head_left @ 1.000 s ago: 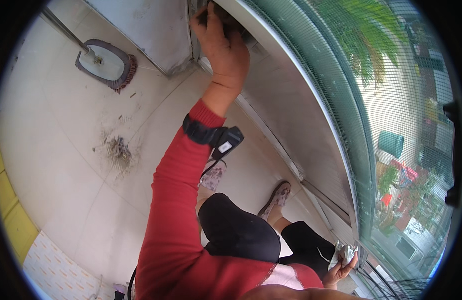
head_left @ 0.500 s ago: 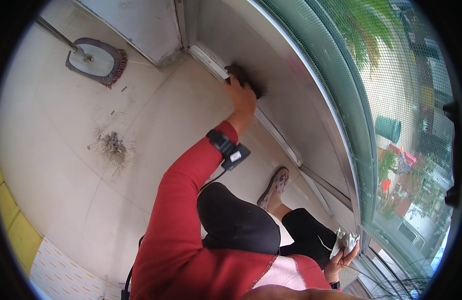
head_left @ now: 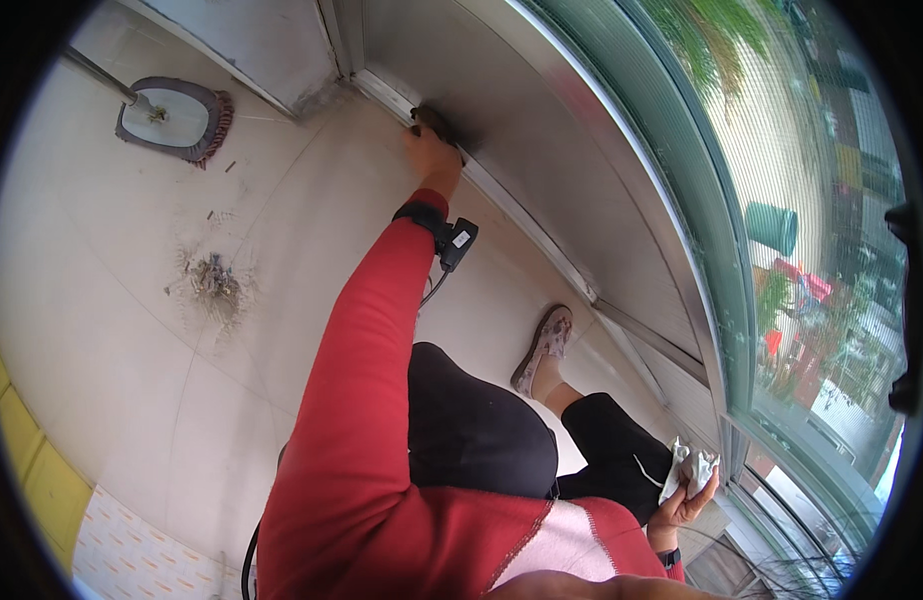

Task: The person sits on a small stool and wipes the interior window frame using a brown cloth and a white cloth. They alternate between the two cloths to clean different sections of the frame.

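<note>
My left hand (head_left: 432, 160) reaches far forward, its fingers closed on a dark brown cloth (head_left: 435, 122). The cloth is pressed low against a grey metal panel (head_left: 552, 150), just above the pale track (head_left: 502, 203) along the floor. Part of the cloth is hidden behind the fingers. At the lower right, my right hand (head_left: 674, 516) holds a crumpled white tissue (head_left: 696, 470) beside my black-clad leg. A black device (head_left: 460, 243) with a cable is strapped to my left wrist.
A flat mop (head_left: 177, 118) lies on the tiled floor at the far left. Nearer is a heap of grey debris (head_left: 218, 282). A window with a mesh screen (head_left: 752, 130) rises on the right. Yellow blocks (head_left: 42, 480) and a patterned panel (head_left: 132, 545) edge the lower left.
My left hand has moved forward and left along the bottom of the panel with the dark cloth, and that arm is straighter. The right hand keeps hold of the tissue.
</note>
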`<state>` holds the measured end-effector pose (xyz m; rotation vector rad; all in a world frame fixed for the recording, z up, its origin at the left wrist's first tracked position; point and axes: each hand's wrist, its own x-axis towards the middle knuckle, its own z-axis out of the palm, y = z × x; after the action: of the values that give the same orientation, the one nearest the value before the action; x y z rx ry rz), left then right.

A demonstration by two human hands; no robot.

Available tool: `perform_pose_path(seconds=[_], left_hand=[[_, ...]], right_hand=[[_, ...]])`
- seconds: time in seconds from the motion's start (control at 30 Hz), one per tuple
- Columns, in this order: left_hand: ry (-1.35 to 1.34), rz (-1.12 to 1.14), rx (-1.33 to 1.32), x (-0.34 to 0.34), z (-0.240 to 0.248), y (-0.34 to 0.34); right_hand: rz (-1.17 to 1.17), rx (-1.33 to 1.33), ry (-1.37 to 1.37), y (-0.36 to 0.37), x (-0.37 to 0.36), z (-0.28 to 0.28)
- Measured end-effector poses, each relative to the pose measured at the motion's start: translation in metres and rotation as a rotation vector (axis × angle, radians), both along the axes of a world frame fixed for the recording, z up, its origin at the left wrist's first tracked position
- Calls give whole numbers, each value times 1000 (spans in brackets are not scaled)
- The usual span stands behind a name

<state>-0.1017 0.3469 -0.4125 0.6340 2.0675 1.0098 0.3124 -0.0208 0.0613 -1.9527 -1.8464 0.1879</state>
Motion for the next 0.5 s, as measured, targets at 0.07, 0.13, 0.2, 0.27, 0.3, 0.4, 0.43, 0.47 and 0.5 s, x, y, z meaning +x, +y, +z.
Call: perform_pose_path(seconds=[0.07,0.13,0.2,0.27,0.3,0.4,0.43,0.47,0.5], left_hand=[[-88,-62,-99,25,-6,-6],[87,-431,-201,40,-4,-17],[149,-483,-200,33,0,-23],[92,-121,-182,-17,2,-7],[200,-10,-100,-46,3,3],[494,-93,-112,-123,5,31],[635,-292,-207,-133,5,41],[770,-497,-302,-132,4,42],[323,-272,-273,-123,1,44]], right_hand=[[-5,25,58,-4,6,-4],[-55,30,193,-8,11,-8],[-53,58,147,-11,15,-11],[-32,85,143,-13,17,-13],[-42,60,96,-13,18,-13],[-54,57,85,-12,18,-11],[-57,51,101,-12,17,-10],[-63,48,131,-13,16,-10],[-57,42,120,-13,16,-9]])
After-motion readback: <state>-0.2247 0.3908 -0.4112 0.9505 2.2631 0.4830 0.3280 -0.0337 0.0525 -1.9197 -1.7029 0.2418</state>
